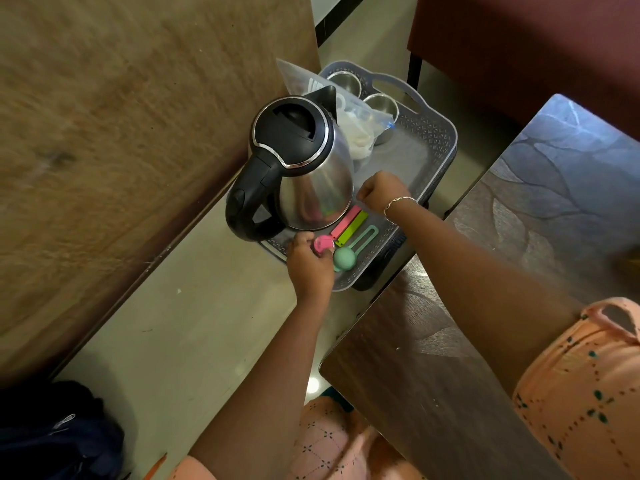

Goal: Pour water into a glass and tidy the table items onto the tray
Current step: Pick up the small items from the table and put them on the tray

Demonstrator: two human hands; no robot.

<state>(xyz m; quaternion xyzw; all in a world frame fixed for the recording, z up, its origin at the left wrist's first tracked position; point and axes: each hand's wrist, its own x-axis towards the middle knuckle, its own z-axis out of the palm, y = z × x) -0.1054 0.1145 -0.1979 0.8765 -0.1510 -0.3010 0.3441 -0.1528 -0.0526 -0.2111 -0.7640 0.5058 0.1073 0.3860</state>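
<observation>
A grey plastic tray (437, 133) carries a steel electric kettle (311, 181) with a black lid and handle. Also on it are two steel cups (382, 106), a clear plastic bag (356, 129), a pink clip (346, 221), a green clip (351, 228) and a teal scoop (344, 258). At the tray's near corner my left hand (308, 268) grips a pink round piece (322, 244), right beside the teal scoop. Over the tray's bare middle, just right of the kettle, my right hand (379, 190) has its fingers curled, and nothing shows inside them.
A large wooden tabletop (121, 150) lies to the left and a dark patterned table (519, 254) to the right, with pale floor (194, 323) between them. A dark bag (55, 434) lies on the floor at bottom left. A maroon seat (536, 39) stands behind the tray.
</observation>
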